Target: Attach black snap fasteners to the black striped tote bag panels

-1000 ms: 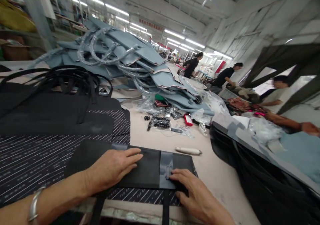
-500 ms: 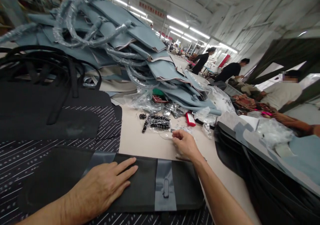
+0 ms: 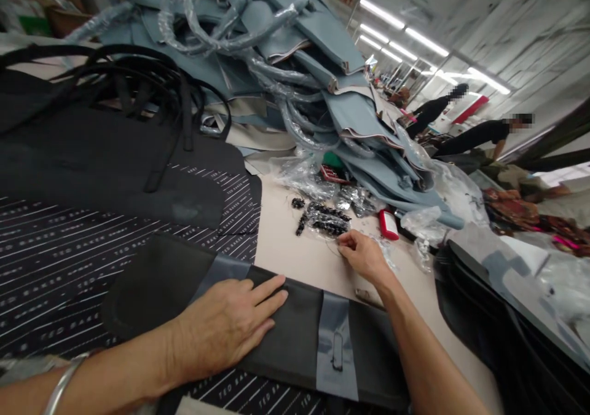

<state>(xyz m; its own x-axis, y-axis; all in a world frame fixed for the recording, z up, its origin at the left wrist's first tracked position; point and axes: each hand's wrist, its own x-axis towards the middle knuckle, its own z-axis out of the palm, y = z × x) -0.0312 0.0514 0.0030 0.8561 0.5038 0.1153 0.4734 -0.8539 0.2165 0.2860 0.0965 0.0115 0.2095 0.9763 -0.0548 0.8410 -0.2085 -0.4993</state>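
My left hand (image 3: 225,323) lies flat with fingers stretched out on a long black panel (image 3: 152,280). Two grey-blue bands cross this panel, and the right-hand band (image 3: 330,316) bears a narrow dark oblong outline (image 3: 338,350). My right hand (image 3: 366,258) is beyond the panel with thumb and fingertips pinched together, next to clear plastic packing with small black pieces (image 3: 325,218). A thin thread-like loop shows by those fingertips; what they hold is too small to make out. Beneath the panel spreads black fabric with white printed lettering (image 3: 59,267).
Grey-blue bag parts with plastic-wrapped handles (image 3: 276,46) are heaped at the back. Black pieces with straps (image 3: 115,163) lie left, and a black stack (image 3: 488,316) stands right. A red-and-white object (image 3: 388,224) sits near the packing. Other people (image 3: 479,138) work farther back.
The view has swung so that the scene sits farther right. My left hand stays flat on the panel; the right stays pinched, close to the packing of black pieces.
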